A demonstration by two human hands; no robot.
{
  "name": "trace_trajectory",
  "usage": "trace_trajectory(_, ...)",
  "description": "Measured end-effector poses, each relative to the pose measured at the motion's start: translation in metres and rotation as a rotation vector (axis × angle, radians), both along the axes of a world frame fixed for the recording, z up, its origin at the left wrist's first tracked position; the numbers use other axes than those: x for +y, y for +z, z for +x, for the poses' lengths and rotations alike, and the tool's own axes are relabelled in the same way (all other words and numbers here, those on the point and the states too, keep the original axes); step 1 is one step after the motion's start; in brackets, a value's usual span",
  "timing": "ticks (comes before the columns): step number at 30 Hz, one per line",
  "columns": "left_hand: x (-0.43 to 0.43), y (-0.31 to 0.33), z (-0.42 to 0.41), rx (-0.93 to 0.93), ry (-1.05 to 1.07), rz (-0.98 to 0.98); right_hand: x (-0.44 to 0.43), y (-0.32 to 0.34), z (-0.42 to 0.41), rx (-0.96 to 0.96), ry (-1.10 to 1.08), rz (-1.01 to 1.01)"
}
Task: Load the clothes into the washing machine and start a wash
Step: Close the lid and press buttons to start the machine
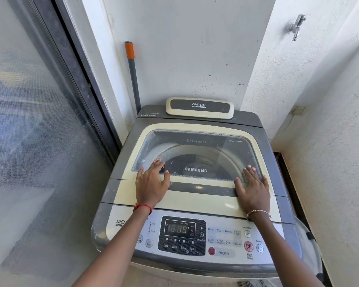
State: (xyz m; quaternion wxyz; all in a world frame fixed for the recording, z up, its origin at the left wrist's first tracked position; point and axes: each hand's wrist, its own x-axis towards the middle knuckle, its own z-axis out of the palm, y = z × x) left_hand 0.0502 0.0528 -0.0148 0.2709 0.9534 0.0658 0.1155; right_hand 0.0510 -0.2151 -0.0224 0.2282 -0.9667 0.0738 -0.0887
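A grey and cream top-loading washing machine (pixel 197 114) fills the middle of the view. Its glass lid (pixel 197 146) is down, and the drum shows through the glass. My left hand (pixel 151 184) lies flat on the lid's front left part, fingers spread. My right hand (pixel 253 188) lies flat on the front right part. The control panel (pixel 182 235) sits nearest me, between my forearms, and its display looks unlit. The red start/pause button (pixel 248 246) and the power button (pixel 260 248) are at the panel's right. No clothes are in view.
A glass sliding door (pixel 33 129) runs along the left. A grey pole with an orange grip (pixel 132 73) leans in the corner behind the machine. White walls close in behind and on the right, with a metal tap (pixel 296 26) high up. A clear plastic object (pixel 311 243) stands by the machine's right side.
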Motion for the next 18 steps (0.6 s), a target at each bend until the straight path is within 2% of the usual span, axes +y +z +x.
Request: trace_trajectory(18,-0.0002,0.0007,-0.0004,0.012,-0.005,0.003,0.0002,0.0012,-0.0004,-0.001,0.004,-0.007)
